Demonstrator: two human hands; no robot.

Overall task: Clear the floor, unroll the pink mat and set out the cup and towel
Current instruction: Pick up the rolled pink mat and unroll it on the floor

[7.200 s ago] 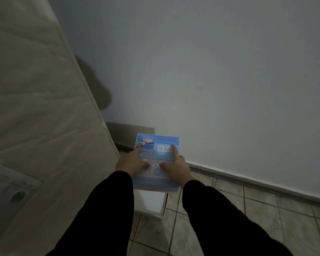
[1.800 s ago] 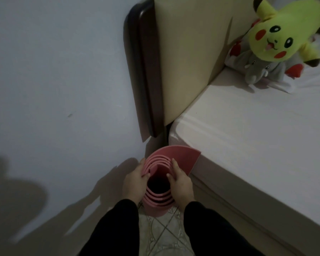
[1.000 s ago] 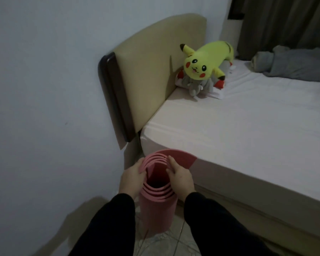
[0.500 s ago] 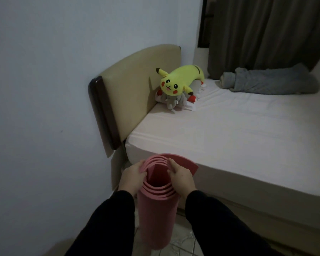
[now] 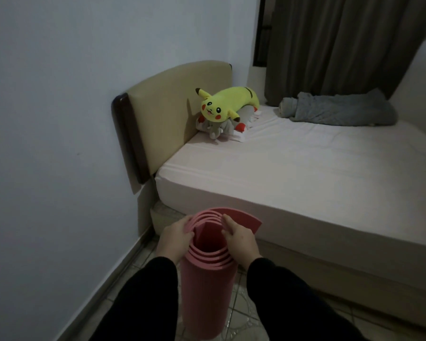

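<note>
We stand at the corner of the bed (image 5: 305,183), holding the rolled pink mat (image 5: 207,286) upright between wall and mattress, its lower end seemingly near the tiled floor (image 5: 123,286). Our left hand (image 5: 175,238) and right hand (image 5: 241,239) each pinch the open top of the roll, fingers hooked over the coiled layers, a grip that keeps the spiral from springing loose while we carry it. The outer flap fans toward the bed. A yellow plush toy (image 5: 224,104) leans by the headboard (image 5: 172,114); a grey blanket (image 5: 337,112) lies bunched beneath the curtain (image 5: 342,40). Neither cup nor towel is in view, and unrolling appears to come next.
</note>
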